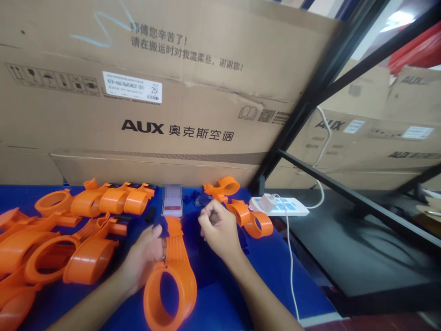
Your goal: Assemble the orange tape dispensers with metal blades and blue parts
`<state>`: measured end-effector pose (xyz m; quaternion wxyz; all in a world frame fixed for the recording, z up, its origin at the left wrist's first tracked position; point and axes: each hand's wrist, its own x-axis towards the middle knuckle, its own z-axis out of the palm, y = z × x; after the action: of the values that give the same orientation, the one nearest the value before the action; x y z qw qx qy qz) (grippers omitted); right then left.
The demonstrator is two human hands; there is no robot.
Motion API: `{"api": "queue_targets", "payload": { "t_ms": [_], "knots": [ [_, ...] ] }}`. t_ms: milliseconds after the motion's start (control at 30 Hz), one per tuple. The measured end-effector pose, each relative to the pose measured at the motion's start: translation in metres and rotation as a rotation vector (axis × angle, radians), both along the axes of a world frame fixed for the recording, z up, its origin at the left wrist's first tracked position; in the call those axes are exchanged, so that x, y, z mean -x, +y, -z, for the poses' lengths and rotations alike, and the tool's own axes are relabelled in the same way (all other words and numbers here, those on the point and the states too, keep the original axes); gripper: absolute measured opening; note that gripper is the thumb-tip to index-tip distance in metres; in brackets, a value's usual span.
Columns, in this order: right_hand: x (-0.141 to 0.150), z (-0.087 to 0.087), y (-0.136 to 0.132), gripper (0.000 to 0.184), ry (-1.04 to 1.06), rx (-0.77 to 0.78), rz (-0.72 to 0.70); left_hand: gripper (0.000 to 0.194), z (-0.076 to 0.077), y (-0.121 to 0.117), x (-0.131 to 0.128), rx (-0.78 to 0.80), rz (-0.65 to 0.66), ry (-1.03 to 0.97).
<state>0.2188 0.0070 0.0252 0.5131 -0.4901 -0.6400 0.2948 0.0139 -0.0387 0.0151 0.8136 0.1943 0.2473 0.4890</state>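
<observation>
My left hand is closed on the handle side of an orange plastic tape dispenser. Its wide ring hangs toward me, with the narrower end pointing away. A dark blue piece shows at that far end, beside my left thumb. To the right, apart from the dispenser, my right hand has its fingers curled into a pinch; whatever is in them is hidden. Small dark blue pieces lie partly behind my right wrist. More orange dispensers rest just beyond that hand.
Several orange dispensers crowd the blue table's left side. A phone lies at the back, near small dark parts. A white power strip with a cable sits by the black metal frame. A large cardboard box walls off the back.
</observation>
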Motion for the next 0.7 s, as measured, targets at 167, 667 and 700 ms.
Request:
{"api": "queue_targets", "payload": {
  "t_ms": [167,667,700],
  "knots": [
    [0.008,-0.003,-0.004,0.031,0.246,0.126,-0.198,0.052,0.011,0.009,0.003,-0.021,0.103,-0.078],
    [0.016,-0.016,-0.016,0.047,-0.220,-0.129,-0.527,0.052,0.007,0.015,0.000,-0.067,-0.084,0.010],
    [0.016,-0.016,-0.016,0.047,-0.225,-0.145,-0.520,0.053,0.006,0.014,-0.001,-0.068,-0.078,0.016]
  ]
}}
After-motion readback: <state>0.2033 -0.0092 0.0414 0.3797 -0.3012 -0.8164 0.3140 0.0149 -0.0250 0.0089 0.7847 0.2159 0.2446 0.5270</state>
